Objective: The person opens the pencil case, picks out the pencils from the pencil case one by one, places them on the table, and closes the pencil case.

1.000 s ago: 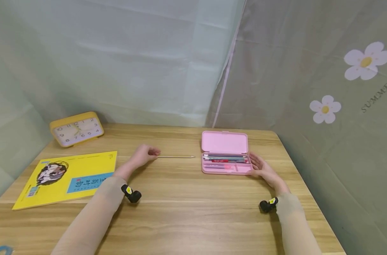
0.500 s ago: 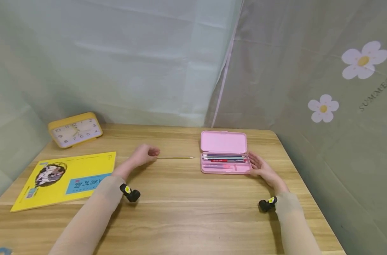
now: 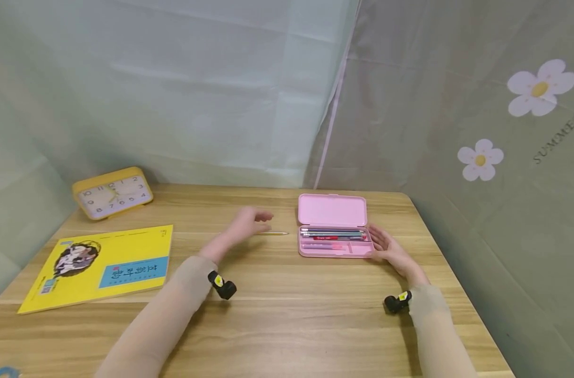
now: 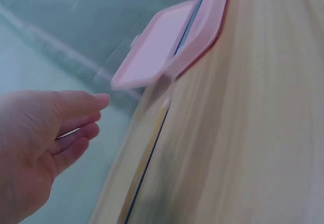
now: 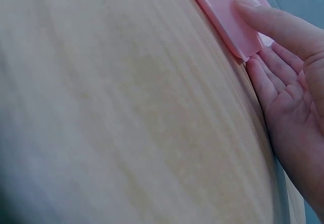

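Note:
A yellow pencil (image 3: 278,233) lies on the wooden table, tip pointing right toward an open pink pencil case (image 3: 332,210). My left hand (image 3: 247,224) is over the pencil's rear part and hides it in the head view. In the left wrist view, this hand's fingers reach forward loosely with nothing between them, beside the pencil (image 4: 146,158). My right hand (image 3: 392,255) holds the case's right end, thumb at the front corner and fingers along the side. Inside the case are several pencils (image 3: 334,231), a red pen (image 3: 326,238) and a pink-purple pen (image 3: 322,246).
A yellow book (image 3: 140,239) lies on the left, with a yellow alarm clock (image 3: 113,194) behind it. Part of a blue object (image 3: 4,372) shows at the front left edge. Fabric curtains (image 3: 211,105) hang behind and to the right of the table.
My left hand has moved right along the pencil, from its left end to nearer its tip. The pencil stays in place. My right hand remains at the case's end.

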`<state>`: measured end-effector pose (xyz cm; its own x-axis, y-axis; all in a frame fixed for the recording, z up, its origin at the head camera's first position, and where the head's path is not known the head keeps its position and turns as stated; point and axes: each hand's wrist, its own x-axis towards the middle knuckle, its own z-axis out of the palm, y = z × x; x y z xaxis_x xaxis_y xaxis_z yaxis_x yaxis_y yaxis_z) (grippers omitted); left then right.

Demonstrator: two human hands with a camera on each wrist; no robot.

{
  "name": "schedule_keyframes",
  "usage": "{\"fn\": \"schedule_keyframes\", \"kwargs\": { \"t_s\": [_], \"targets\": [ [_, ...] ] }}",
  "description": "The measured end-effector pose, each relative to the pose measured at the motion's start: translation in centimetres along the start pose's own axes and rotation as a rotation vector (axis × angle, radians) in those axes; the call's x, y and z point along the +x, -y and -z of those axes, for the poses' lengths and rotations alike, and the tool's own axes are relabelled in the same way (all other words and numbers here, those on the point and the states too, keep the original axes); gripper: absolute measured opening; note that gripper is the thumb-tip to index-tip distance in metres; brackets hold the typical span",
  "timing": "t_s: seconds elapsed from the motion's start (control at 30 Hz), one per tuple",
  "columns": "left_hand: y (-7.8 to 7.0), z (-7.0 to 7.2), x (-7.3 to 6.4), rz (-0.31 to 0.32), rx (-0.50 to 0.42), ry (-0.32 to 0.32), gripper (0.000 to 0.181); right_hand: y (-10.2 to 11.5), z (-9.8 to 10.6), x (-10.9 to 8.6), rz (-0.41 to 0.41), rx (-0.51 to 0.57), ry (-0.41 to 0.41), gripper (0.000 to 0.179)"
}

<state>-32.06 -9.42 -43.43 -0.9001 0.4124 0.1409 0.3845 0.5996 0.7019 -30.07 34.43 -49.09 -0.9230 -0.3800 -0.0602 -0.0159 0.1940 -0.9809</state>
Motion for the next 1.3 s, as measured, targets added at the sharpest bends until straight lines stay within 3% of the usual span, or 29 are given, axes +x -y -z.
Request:
{"fn": "schedule_keyframes", "kwargs": {
  "t_s": [0.27, 0.57, 1.03, 1.3],
  "targets": [
    [-3.5, -4.4, 3.3, -0.091, 0.035, 0.014, 0.030, 0.2, -0.1, 0.0, -0.009, -0.005, -0.015, 0.095],
    [-4.8, -7.7, 5.5, -0.075, 0.075, 0.054, 0.027, 0.3, -0.1, -0.2, -0.020, -0.010, -0.023, 0.095],
    [-4.7, -9.4, 6.4, -0.123, 0.164, 0.050, 0.026, 0.1, 0.0, 0.0, -0.006, -0.003, -0.017, 0.094],
    [-4.9, -9.8, 6.6, -0.101, 0.187, 0.060, 0.026, 0.1, 0.1, 0.0, -0.017, 0.005, -0.013, 0.094]
  ]
}}
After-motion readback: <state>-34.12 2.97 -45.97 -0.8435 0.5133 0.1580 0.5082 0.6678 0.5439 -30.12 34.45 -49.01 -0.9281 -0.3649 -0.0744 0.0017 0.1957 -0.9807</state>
